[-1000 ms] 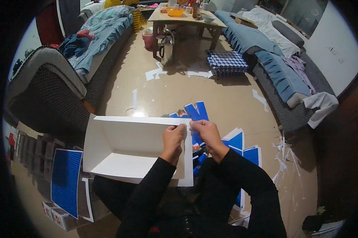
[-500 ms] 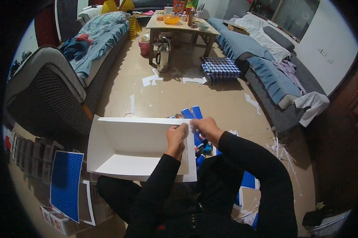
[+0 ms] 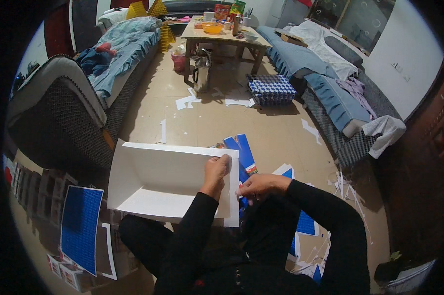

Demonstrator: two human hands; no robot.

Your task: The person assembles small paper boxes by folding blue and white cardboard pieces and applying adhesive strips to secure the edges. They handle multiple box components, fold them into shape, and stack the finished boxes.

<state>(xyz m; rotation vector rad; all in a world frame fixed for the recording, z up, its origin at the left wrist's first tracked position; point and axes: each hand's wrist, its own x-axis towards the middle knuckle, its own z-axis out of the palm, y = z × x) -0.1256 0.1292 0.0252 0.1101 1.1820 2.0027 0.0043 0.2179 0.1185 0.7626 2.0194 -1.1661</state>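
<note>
A folded white cardboard sheet (image 3: 177,164) with an upright back panel and a flat lower panel rests over my lap. My left hand (image 3: 216,174) is closed on its right part, thumb up near the top fold. At the sheet's right edge, about halfway down, my right hand (image 3: 262,186) is closed, thumb and fingers pinching that edge. Beyond the edge lie blue printed card pieces (image 3: 246,151) on the floor, partly hidden by the sheet and my right hand.
A blue sheet with a white border (image 3: 82,228) leans at the left by stacked printed boxes (image 3: 72,273). White paper scraps (image 3: 187,100) are strewn over the floor. Farther off stand a metal flask (image 3: 201,73), a low table (image 3: 192,32), a blue-white checkered box (image 3: 272,89) and sofas either side.
My right hand has moved down along the sheet's right edge from the top corner to about mid-height. My left hand keeps its hold near the top right.
</note>
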